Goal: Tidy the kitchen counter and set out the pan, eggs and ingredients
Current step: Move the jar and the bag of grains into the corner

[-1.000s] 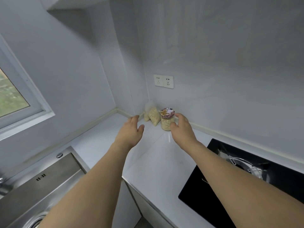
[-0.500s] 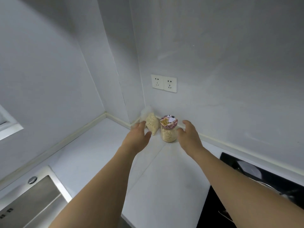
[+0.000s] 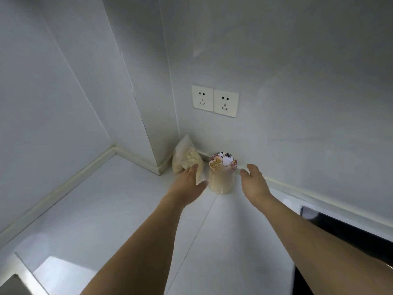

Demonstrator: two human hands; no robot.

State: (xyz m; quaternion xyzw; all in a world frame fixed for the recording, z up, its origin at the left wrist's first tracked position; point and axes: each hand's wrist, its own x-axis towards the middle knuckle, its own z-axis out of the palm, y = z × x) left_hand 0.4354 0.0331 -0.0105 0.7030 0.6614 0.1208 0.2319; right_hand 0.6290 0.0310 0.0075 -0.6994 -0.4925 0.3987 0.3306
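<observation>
Two containers I see in the corner of the white counter (image 3: 110, 211): on the left a clear bag (image 3: 185, 160) of pale flakes leaning against the wall, then an upright jar (image 3: 221, 177) with a cartoon lid, holding similar flakes. My left hand (image 3: 187, 185) is open, fingertips touching the bag. My right hand (image 3: 254, 183) is open beside the jar, apart from it. Above them are wall sockets (image 3: 214, 101); a black cooktop (image 3: 348, 233) is at the right.

Dbl wall socket (image 3: 214, 101) above counter corner; black cooktop (image 3: 348, 233) at right edge.
</observation>
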